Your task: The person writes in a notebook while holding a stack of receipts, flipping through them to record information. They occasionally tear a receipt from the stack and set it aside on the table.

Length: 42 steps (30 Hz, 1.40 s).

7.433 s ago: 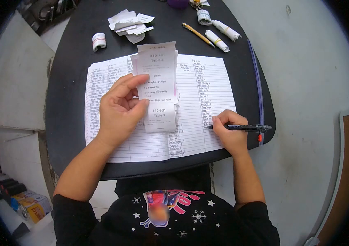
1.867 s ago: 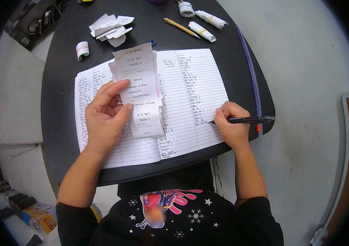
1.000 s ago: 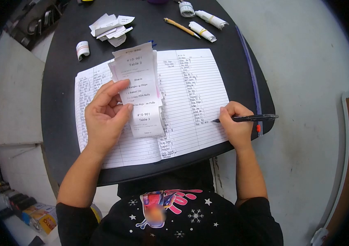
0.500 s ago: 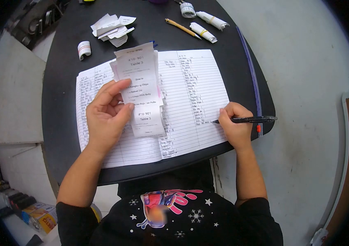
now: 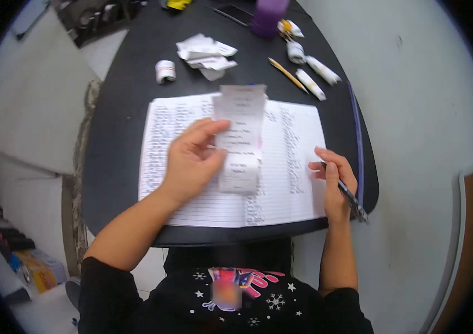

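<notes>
My left hand [image 5: 197,158] pinches a stack of printed receipts [image 5: 242,133] at its left edge, holding it upright over the middle of an open lined notebook [image 5: 194,209]. The print on the receipts is blurred now. Handwritten columns fill parts of both notebook pages. At the right page's edge, my right hand [image 5: 335,178] holds a black pen [image 5: 348,197] between thumb and fingers. The pen slants down to the right, and its other end lies behind the thumb and fingers. The fingertips are lifted a little off the page, as far as I can see.
Beyond the notebook lie a pile of crumpled receipts [image 5: 206,54], a paper roll [image 5: 165,72], a tan pen [image 5: 288,75] and several rolled papers [image 5: 310,84]. A purple container [image 5: 268,18] and a phone [image 5: 233,14] sit at the black table's [image 5: 117,128] far end.
My right hand has loosened from its writing grip, and the pen has swung from level to slanting. The camera view has shifted, so table and notebook appear further right.
</notes>
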Each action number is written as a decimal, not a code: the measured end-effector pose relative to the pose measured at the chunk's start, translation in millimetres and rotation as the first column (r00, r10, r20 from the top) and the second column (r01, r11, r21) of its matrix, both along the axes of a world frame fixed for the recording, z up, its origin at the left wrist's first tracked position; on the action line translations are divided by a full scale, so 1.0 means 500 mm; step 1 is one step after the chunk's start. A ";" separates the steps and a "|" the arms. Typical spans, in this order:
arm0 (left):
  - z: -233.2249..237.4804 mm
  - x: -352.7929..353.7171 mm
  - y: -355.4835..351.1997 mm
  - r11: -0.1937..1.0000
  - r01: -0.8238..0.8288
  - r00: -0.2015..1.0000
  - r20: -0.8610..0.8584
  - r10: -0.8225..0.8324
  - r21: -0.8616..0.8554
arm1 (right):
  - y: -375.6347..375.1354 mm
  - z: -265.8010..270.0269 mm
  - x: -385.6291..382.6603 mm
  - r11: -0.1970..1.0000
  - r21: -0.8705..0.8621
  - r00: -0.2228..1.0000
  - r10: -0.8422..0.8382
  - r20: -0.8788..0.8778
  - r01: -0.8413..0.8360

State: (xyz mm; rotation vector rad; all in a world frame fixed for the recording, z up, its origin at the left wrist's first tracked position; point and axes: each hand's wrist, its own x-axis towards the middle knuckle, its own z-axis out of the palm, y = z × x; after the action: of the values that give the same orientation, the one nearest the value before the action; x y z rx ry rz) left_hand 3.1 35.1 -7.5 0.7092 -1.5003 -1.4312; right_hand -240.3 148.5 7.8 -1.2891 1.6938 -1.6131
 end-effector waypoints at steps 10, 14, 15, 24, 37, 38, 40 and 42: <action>0.026 0.010 -0.005 0.999 -0.006 1.000 -0.014 0.006 0.032 | -0.173 0.094 0.086 0.893 0.278 0.857 0.428 -0.287 -0.353; 0.026 0.009 -0.005 0.998 0.004 0.999 -0.033 -0.003 0.058 | -0.196 0.066 0.100 0.831 0.318 0.879 0.476 0.022 -0.457; 0.025 0.008 -0.005 0.999 0.006 1.000 -0.028 -0.005 0.051 | -0.197 0.055 0.103 0.827 0.306 0.878 0.473 0.075 -0.472; 0.028 0.024 -0.021 0.993 -0.011 0.999 0.041 0.016 -0.118 | -0.182 0.022 0.097 0.885 0.151 0.850 0.357 0.387 -0.441; 0.027 0.036 -0.033 0.990 0.140 0.988 -0.061 -0.139 0.008 | -0.176 0.027 0.079 0.894 0.122 0.853 0.360 0.377 -0.432; 0.029 0.037 -0.032 0.982 0.187 0.982 0.021 -0.186 -0.037 | -0.176 0.027 0.079 0.891 0.138 0.863 0.365 0.349 -0.433; 0.024 0.027 -0.018 0.973 0.224 0.974 -0.008 -0.225 -0.051 | -0.176 0.025 0.082 0.885 0.124 0.855 0.385 0.349 -0.449; 0.012 0.014 -0.010 0.958 0.285 0.956 -0.072 -0.283 0.016 | -0.175 0.023 0.085 0.876 0.126 0.850 0.402 0.340 -0.465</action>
State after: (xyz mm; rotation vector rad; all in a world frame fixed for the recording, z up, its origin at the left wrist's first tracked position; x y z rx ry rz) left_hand 9.9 29.9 -1.7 0.4669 -1.5784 -1.6753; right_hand -198.0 60.8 19.1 -1.1487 1.2285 -1.2525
